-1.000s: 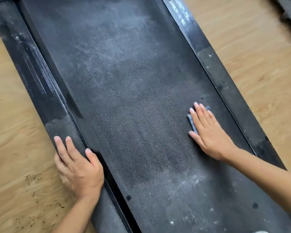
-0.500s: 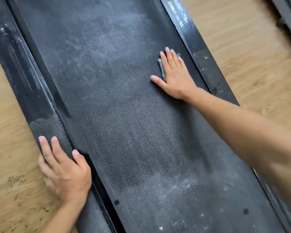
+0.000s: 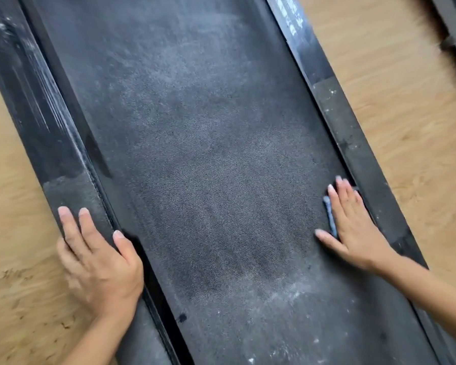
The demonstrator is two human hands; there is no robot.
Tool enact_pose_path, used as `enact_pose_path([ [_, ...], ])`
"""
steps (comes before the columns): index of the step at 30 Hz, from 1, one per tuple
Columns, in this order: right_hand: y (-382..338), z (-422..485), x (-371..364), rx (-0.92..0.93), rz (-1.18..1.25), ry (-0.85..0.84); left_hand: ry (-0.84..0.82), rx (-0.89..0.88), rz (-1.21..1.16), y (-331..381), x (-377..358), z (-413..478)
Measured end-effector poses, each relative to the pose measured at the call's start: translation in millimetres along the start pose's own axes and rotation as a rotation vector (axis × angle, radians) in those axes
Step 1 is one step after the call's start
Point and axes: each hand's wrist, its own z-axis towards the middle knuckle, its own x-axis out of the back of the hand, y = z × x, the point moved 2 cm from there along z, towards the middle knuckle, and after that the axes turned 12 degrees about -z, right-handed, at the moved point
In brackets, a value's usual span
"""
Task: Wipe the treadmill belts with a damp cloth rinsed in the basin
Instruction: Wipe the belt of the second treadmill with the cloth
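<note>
Since the cloth (image 3: 330, 214) is small, thin and damp, I'd judge it limp and light, with no shape of its own. It is best handled as it is now, pinned flat under a spread palm rather than bunched up.

It lies on the belt (image 3: 208, 180) at the right edge, just beside the right rail (image 3: 353, 133). Only a blue strip of it shows between thumb and forefinger. The right hand (image 3: 353, 227) presses it down with straight fingers, grasping nothing. The left hand (image 3: 98, 262) rests flat on the left rail (image 3: 37, 114), fingers relaxed, thumb tip at the seam where rail meets belt; it looks like a brace.

That seam is the thing to watch, because a loose corner could probably snag in the narrow gap along either rail. The rough belt will likely drag on wet fabric, so firm pressure seems wise.

Open room is plentiful, with the belt running long and bare ahead, pale dust at both ends. Wooden floor (image 3: 406, 75) lies on both sides. No basin is in sight.
</note>
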Motion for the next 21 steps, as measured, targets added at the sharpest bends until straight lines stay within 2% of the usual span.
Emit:
enact_pose_path([
  [3,0,100,34,0.009,-0.026,0.111,0.005,-0.004,0.011,-1,-1,0],
  [6,-3,191,75,0.017,-0.043,0.15,0.016,-0.013,0.016,-3,-1,-1],
  [9,-6,237,96,0.024,-0.048,0.166,0.018,-0.031,0.02,-3,-2,-1],
  [12,2,207,79,0.033,-0.017,0.153,0.019,-0.023,0.009,-3,-1,-1],
  [18,3,6,5,0.003,0.017,0.003,0.024,-0.04,-0.002,-5,1,-3],
  [21,5,-33,-4,0.043,0.029,-0.09,0.023,-0.023,0.024,-5,0,0],
])
